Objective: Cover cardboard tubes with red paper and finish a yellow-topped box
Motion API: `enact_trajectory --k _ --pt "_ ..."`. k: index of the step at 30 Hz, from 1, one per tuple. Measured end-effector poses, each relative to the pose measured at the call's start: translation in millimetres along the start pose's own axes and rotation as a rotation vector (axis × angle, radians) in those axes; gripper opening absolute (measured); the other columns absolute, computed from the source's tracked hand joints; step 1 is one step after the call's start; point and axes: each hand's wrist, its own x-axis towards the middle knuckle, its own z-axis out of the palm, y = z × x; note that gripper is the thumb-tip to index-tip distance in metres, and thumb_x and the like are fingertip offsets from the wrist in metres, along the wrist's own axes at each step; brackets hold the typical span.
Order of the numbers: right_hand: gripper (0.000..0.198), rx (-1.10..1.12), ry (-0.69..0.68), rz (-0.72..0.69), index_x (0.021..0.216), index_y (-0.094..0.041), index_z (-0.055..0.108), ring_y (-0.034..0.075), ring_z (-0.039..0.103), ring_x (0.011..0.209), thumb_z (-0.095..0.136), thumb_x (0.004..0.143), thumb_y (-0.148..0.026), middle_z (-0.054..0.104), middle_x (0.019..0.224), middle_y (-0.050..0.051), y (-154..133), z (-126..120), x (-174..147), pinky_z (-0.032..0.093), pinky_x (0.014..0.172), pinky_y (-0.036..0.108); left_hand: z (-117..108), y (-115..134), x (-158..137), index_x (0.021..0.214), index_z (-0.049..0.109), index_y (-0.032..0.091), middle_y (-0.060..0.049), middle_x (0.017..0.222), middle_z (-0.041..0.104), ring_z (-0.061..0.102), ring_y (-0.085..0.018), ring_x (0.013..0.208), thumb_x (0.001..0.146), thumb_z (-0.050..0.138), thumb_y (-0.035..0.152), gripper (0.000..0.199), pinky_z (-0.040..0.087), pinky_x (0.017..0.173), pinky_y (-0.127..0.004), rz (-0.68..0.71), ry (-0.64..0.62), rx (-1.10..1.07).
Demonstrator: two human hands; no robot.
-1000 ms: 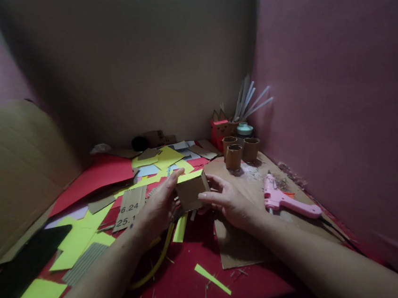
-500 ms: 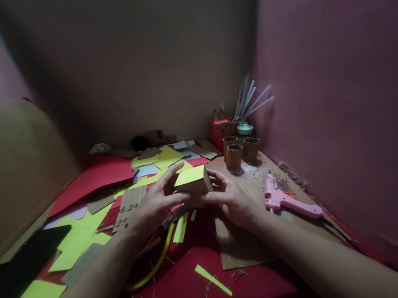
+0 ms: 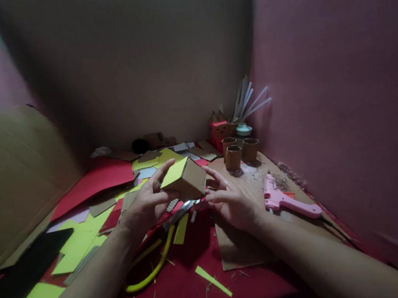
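A small cardboard box [image 3: 193, 179] with yellow paper on one face is held up above the table, tilted. My left hand [image 3: 149, 198] grips it from the left, thumb low and index finger along the yellow face. On the other side, my right hand [image 3: 231, 200] has its fingers apart, with the fingertips at or very near the box's right edge; whether they touch is hard to tell. Below the box lie scissors [image 3: 168, 245] with yellow handles, partly hidden by my left hand and forearm. A yellow paper strip [image 3: 181, 228] rests beside their blades.
A pink glue gun [image 3: 282, 199] lies on cardboard at the right, its cord trailing right. Several small cardboard cups [image 3: 233, 158] stand at the back, near a red decorated holder [image 3: 218, 132] and white sticks [image 3: 248, 102]. Paper and cardboard scraps [image 3: 85, 229] cover the left side.
The box has turned and shifted slightly left, so its yellow face now points left and a brown side shows. My right hand's fingers have spread and loosened from it.
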Motion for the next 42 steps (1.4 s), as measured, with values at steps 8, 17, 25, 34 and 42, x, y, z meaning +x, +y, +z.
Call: enact_trajectory --k 8,17,25,34,42 --pt "0.047 0.050 -0.021 0.093 0.112 -0.019 0.059 0.018 0.062 0.076 0.075 0.068 -0.023 0.066 0.093 0.005 1 -8 4 0.051 0.068 0.036 -5 6 -6 0.139 0.045 0.023 -0.006 0.121 0.065 0.058 -0.028 0.113 0.058 0.060 0.005 0.084 0.049 0.087 -0.030 -0.073 -0.084 -0.005" --pt "0.051 -0.088 -0.204 0.113 0.117 -0.017 0.061 0.018 0.063 0.071 0.071 0.067 -0.013 0.068 0.093 0.005 2 -7 1 0.050 0.058 0.028 -1 5 -9 0.132 0.053 0.022 -0.008 0.132 0.059 0.054 -0.033 0.119 0.057 0.057 0.006 0.077 0.047 0.091 -0.037 -0.134 -0.180 -0.090" --pt "0.061 -0.474 0.145 -0.190 0.114 -0.019 0.053 0.024 0.056 0.105 0.080 0.060 -0.017 0.058 0.111 0.007 11 -7 2 0.045 0.090 0.039 -2 0 -3 0.143 0.039 0.024 -0.008 0.134 0.057 0.055 -0.027 0.119 0.066 0.066 0.007 0.083 0.043 0.098 -0.031 -0.125 -0.189 -0.070" --pt "0.053 -0.413 0.055 -0.131 0.112 -0.020 0.049 0.021 0.056 0.095 0.077 0.071 -0.038 0.057 0.105 0.005 8 3 -5 0.047 0.080 0.035 -20 -17 5 0.145 0.034 0.023 -0.007 0.109 0.069 0.063 -0.024 0.097 0.056 0.069 0.002 0.098 0.048 0.085 -0.030 -0.166 -0.220 -0.060" --pt "0.036 -0.048 -0.055 0.076 0.108 -0.021 0.058 0.019 0.055 0.085 0.068 0.079 -0.041 0.057 0.098 0.005 5 0 2 0.047 0.065 0.031 -23 -11 2 0.136 0.048 0.018 -0.012 0.115 0.067 0.060 -0.031 0.106 0.055 0.076 0.009 0.086 0.048 0.084 -0.034 -0.215 -0.251 -0.067"
